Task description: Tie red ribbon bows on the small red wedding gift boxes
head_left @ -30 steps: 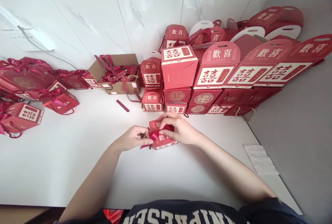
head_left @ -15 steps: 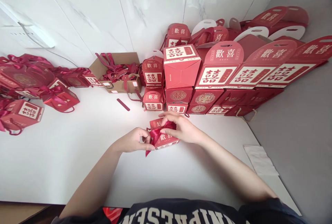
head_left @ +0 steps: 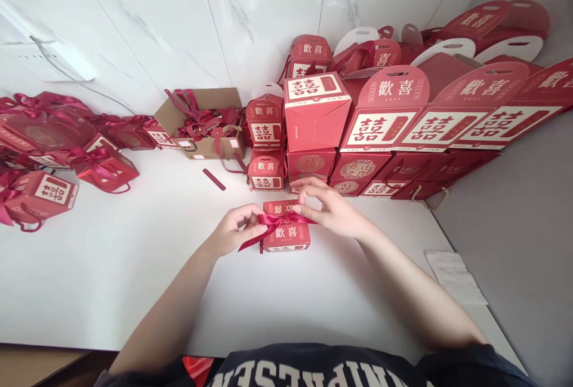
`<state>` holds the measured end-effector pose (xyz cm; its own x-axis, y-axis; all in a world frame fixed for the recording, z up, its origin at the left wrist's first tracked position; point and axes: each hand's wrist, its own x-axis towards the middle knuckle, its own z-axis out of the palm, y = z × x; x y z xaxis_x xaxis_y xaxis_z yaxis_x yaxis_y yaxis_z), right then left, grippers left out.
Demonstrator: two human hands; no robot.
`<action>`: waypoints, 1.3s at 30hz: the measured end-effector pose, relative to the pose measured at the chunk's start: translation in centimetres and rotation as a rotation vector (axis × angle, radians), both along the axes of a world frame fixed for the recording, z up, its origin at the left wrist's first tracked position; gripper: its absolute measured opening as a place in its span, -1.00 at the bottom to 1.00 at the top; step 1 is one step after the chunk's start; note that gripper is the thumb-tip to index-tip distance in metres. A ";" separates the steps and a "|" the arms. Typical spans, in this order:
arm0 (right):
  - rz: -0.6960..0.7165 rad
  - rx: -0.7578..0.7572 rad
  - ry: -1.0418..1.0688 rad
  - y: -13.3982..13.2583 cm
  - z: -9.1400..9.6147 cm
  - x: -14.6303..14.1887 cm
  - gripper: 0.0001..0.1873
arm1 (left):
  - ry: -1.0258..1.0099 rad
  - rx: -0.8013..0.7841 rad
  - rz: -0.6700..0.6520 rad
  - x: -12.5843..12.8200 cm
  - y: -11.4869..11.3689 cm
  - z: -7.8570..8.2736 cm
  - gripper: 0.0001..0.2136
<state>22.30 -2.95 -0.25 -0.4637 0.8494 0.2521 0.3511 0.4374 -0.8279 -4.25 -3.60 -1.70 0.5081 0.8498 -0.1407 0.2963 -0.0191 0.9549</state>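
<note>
A small red gift box (head_left: pixel 289 239) with gold and white lettering rests on the white table in front of me. Across its top lies a shiny dark red ribbon (head_left: pixel 280 220), bunched at the middle. My left hand (head_left: pixel 237 229) pinches the ribbon on the left side of the box, and a loose tail hangs down past the thumb. On the right, my right hand (head_left: pixel 329 211) pinches the other side of the ribbon between thumb and forefinger, its remaining fingers curved above.
Behind stand stacked red gift boxes (head_left: pixel 380 130). A cardboard box (head_left: pixel 233 148) holds tangled ribbons, with a dark red strip (head_left: pixel 213 179) lying before it. Ribboned boxes (head_left: pixel 107 169) crowd the left. White paper (head_left: pixel 454 276) lies at the right edge.
Both hands have drawn apart slightly, stretching the ribbon out sideways across the box. The box has turned a little and now sits straighter, with its lettering more exposed.
</note>
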 end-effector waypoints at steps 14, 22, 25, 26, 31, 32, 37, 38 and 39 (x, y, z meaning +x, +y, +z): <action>0.232 0.522 -0.415 -5.5 -0.6 -6.1 -0.65 | -0.161 -0.178 0.069 0.4 0.9 -0.4 -0.64; 0.467 0.340 -0.235 -4.5 3.1 -2.4 -0.68 | -0.097 -0.093 0.177 1.7 0.6 -0.5 -0.69; 0.508 0.248 -0.201 -4.2 4.3 -0.9 -0.69 | -0.090 -0.129 0.181 1.7 0.4 -0.5 -0.69; 0.505 0.240 -0.212 -4.3 4.5 -0.8 -0.72 | -0.094 -0.134 0.171 1.7 0.4 -0.4 -0.70; 0.310 0.395 -0.325 -5.1 2.4 -3.3 -0.76 | -0.151 -0.134 0.137 1.6 0.4 -0.3 -0.64; 0.304 0.442 -0.352 -5.3 1.6 -4.1 -0.76 | -0.161 -0.146 0.121 1.6 0.4 -0.3 -0.63; 0.292 0.510 -0.366 -5.6 -0.2 -5.8 -0.72 | -0.153 -0.086 0.105 1.6 0.2 -0.3 -0.63; 0.315 0.483 -0.335 -5.5 0.1 -5.5 -0.71 | -0.134 -0.072 0.110 1.6 0.2 -0.2 -0.64; 0.344 0.453 -0.295 -5.4 0.6 -5.0 -0.70 | -0.111 -0.064 0.117 1.6 0.1 -0.2 -0.64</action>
<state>17.35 -8.31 0.35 -0.7956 0.4789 0.3711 0.3131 0.8494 -0.4249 -2.65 -3.50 -1.94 0.4220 0.8949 -0.1448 0.1853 0.0713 0.9801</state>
